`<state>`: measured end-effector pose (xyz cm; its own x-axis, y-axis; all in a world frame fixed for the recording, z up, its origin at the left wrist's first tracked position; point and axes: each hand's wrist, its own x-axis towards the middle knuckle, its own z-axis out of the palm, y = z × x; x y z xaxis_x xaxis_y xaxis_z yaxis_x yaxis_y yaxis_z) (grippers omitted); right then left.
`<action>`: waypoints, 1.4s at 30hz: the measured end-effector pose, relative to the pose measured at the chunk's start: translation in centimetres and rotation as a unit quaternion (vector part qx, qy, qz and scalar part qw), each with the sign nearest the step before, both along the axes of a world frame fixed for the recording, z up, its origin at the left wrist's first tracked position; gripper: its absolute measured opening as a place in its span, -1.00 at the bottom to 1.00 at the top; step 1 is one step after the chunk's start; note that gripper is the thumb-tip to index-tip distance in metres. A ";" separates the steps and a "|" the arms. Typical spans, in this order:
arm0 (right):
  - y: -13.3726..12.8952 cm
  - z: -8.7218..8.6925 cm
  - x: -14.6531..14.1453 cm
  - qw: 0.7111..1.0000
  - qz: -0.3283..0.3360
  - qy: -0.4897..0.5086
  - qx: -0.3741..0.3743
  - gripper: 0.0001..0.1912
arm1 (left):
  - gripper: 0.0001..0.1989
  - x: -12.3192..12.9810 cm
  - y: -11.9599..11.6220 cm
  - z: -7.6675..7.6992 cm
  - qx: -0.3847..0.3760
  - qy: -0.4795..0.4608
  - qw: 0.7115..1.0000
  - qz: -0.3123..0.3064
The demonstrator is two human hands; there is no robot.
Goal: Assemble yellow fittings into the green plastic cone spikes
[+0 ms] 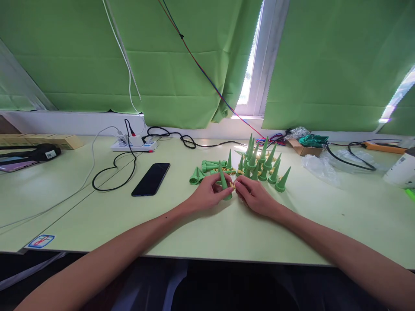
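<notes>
Green blinds (181, 65) hang beyond a pale table (194, 233). Near the middle, the left hand (208, 190) grips a cone (223, 183), its tip up and leaning slightly left. Just to the right, the right hand (254, 194) pinches a small yellow piece (232, 185) at the cone's side. Farther off and to the right, upright cones (264, 162) stand in a cluster; on the far left of the hands, more cones (214, 165) lie on their sides. Left of these is a phone (151, 179), with a power strip (132, 144) beyond it. An open box (304, 147) sits far right.
</notes>
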<state>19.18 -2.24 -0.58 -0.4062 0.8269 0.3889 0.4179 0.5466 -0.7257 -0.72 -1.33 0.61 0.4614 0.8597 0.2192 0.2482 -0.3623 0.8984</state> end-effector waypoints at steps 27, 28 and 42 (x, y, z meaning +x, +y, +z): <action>0.5 -0.8 0.1 0.998 -0.004 -0.049 0.034 -0.55 | -0.82 -0.4 0.1 -0.5 0.161 0.092 0.983 -0.015; 0.4 -0.7 0.1 0.999 -0.007 -0.043 0.030 -0.56 | -0.80 -0.4 0.1 -0.5 0.153 0.089 0.984 -0.012; 0.2 -0.1 0.4 0.999 0.027 -0.024 0.035 -0.74 | -0.67 -0.1 -0.1 -0.2 0.088 0.042 0.995 0.005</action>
